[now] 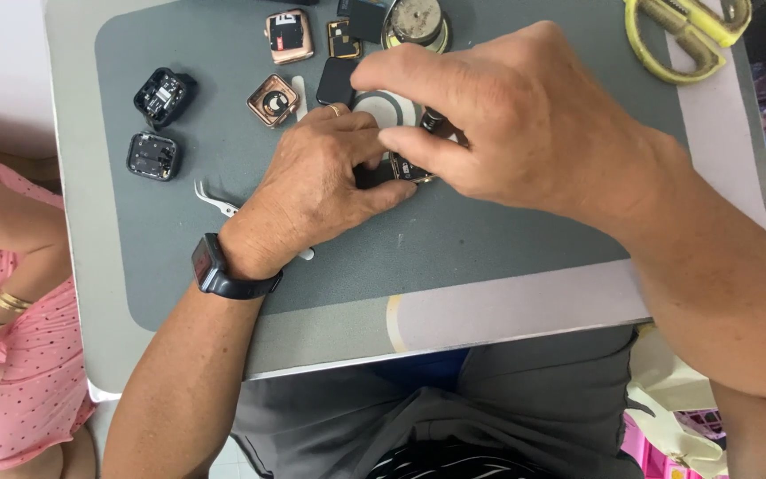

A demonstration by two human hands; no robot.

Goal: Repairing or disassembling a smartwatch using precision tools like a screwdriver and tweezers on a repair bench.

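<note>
My left hand (316, 182) presses down on a small opened watch body (411, 170) at the middle of the grey work mat (454, 239), fingers curled around it. My right hand (498, 115) reaches over from the right and pinches at the same watch body with thumb and fingertips; most of the part is hidden under both hands. A round white disc (383, 106) lies just behind the fingers. I wear a dark wrist watch (214, 270) on my left wrist.
Two black watch cases (163, 96) (152, 156), two rose-gold cases (289, 35) (272, 100), black screens (335, 82), a round metal tin (416, 21), white tweezers (214, 200) and a yellow tool (680, 35) lie about. A person in pink (11, 293) sits at left.
</note>
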